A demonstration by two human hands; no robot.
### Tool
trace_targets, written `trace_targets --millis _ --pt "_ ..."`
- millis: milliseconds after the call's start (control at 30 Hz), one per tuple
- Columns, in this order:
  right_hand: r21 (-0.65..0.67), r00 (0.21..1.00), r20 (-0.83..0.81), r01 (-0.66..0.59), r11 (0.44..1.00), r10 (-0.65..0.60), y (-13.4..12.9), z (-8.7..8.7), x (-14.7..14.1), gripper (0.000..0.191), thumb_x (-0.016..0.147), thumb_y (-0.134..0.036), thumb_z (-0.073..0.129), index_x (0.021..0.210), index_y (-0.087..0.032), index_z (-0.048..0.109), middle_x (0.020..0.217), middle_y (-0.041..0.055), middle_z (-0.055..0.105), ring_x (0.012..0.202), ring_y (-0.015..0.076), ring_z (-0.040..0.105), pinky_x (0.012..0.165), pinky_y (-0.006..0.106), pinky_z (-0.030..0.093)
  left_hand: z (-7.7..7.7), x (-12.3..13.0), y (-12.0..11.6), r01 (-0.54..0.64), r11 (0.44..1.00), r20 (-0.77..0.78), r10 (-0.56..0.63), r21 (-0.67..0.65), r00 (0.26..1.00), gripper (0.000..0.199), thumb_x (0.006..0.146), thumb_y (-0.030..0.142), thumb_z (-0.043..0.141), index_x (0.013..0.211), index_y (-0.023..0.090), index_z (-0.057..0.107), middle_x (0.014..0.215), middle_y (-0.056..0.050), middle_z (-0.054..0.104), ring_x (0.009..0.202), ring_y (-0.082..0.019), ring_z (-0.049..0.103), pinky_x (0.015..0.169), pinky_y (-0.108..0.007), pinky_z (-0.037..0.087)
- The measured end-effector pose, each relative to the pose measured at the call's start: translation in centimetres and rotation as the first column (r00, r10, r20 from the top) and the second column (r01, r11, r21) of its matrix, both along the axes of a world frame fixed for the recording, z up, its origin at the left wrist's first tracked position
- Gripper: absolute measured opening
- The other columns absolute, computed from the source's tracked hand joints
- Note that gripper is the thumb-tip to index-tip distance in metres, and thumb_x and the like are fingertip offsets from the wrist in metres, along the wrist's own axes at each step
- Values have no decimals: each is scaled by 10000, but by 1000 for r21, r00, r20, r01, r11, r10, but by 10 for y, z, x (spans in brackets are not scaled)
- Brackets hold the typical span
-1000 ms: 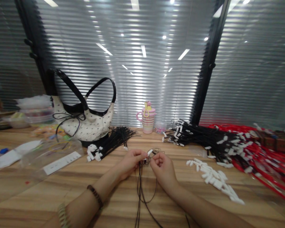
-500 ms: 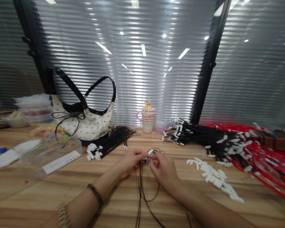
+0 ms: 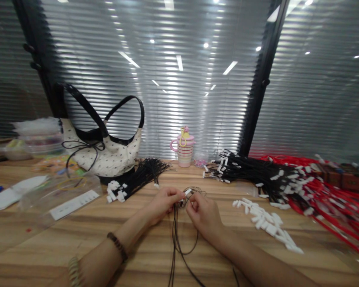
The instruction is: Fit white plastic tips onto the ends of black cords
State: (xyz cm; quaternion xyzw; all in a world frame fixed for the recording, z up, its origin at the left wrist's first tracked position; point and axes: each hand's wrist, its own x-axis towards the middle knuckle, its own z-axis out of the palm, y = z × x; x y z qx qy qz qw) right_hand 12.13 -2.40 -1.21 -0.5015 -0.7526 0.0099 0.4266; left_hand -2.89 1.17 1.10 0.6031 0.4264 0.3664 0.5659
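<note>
Thin black cords (image 3: 175, 235) run from between my hands down toward the near edge of the table, with small loops curling above. A small white clip-like piece (image 3: 188, 192) sits on the cords at my fingertips. My left hand (image 3: 166, 202) is closed, thumb and forefinger pinching the cords beside the white piece. Close by on the right, my right hand (image 3: 204, 213) is also closed in a pinch on the cord; its exact grip point is partly hidden by the fingers.
On the right lie loose white pieces (image 3: 269, 223), a black cord bundle (image 3: 251, 171) and red cords (image 3: 341, 207). Leftward are another black bundle (image 3: 146, 173), a plastic bag (image 3: 68, 191) and a spotted handbag (image 3: 113, 155). A striped cup (image 3: 185, 153) stands behind my hands.
The whole view has shifted slightly. Both hands keep nearly the same pose on the cords, the right fingers moving only a little.
</note>
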Motion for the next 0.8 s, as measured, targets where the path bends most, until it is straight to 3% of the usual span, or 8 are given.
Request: trace_targets --millis 167,533,800 --pt "-50 988 -154 -35 998 27 2 1 -1 133 784 -253 462 692 -173 515 519 -19 504 482 98 453 481 199 274 -4 1 3 -17 999 73 20 -42 997 319 611 434 646 674 130 576 557 30 484 467 -42 365 435 -182 199" --pt "-79 976 -207 -90 993 72 3 1 0 154 814 -262 434 715 -168 505 536 -18 491 488 95 430 477 195 265 -1 1 1 -2 999 104 7 -45 995 277 632 389 646 649 124 567 559 26 487 477 -43 364 451 -195 181" --pt "-173 898 -421 -215 961 126 6 -4 -5 192 836 -295 408 736 -157 496 568 -8 506 503 93 469 464 183 303 -3 0 3 12 996 170 4 -93 985 298 618 398 667 695 120 591 584 16 508 510 -51 404 470 -189 207"
